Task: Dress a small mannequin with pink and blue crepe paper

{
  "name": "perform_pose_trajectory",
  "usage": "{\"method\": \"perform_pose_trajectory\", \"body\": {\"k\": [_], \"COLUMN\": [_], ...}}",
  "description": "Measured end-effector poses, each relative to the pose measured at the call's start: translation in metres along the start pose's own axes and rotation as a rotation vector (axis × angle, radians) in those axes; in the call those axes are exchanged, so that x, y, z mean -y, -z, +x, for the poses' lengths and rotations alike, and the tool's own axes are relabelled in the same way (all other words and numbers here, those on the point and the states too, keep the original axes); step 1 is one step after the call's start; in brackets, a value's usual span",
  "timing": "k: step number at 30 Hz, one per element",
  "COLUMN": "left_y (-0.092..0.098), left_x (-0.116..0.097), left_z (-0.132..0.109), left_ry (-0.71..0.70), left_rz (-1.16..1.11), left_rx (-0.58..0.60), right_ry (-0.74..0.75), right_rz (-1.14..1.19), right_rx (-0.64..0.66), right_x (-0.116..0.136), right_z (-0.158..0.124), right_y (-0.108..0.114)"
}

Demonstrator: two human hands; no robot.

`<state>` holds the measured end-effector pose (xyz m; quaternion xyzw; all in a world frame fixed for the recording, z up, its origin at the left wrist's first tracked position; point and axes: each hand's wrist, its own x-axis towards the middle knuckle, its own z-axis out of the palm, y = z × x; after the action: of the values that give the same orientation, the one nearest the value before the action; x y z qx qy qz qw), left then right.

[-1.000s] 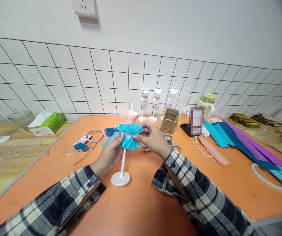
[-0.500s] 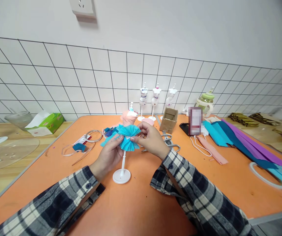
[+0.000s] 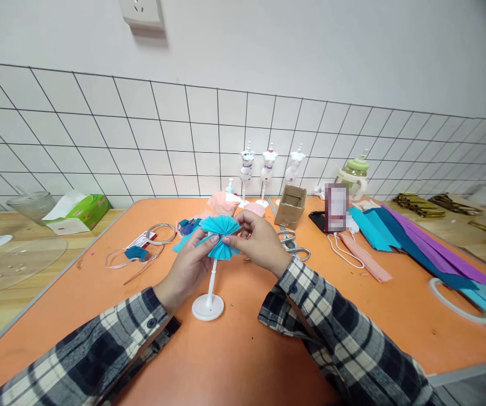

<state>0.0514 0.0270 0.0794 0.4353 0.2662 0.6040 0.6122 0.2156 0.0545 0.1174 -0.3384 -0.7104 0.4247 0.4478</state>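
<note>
Pleated turquoise paper (image 3: 221, 225) fans out around a small white mannequin, whose stand (image 3: 208, 306) has its round base low over the orange mat. My left hand (image 3: 189, 256) grips the paper and mannequin from the left, thumb on the gathered middle. From the right, my right hand (image 3: 257, 239) pinches the paper's edge between thumb and fingers. Peach fabric (image 3: 222, 203) wraps the mannequin's top, which leans away from me. The mannequin's body is mostly hidden behind the paper.
Behind my right hand lie scissors (image 3: 300, 252) and a cardboard box (image 3: 290, 206). Three white mannequins (image 3: 269, 163) stand by the wall. A phone (image 3: 336, 207) and coloured strips (image 3: 433, 245) are right; wire rings (image 3: 161, 234) and a tissue pack (image 3: 88, 211) are left.
The mannequin has tilted, its top shifting back and right while its base came slightly nearer and left. My left fingers have shifted over the paper's left side. At the right edge, another person's hand moved.
</note>
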Motion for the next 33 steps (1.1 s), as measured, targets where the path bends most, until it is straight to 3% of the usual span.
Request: {"method": "perform_pose_trajectory", "body": {"k": [33], "left_y": [0.004], "left_x": [0.001], "left_z": [0.002], "left_ry": [0.03], "left_rz": [-0.06], "left_rx": [-0.011], "right_ry": [-0.031], "right_rz": [-0.051], "right_rx": [-0.04], "right_x": [-0.012], "right_z": [0.002], "right_y": [0.001]}}
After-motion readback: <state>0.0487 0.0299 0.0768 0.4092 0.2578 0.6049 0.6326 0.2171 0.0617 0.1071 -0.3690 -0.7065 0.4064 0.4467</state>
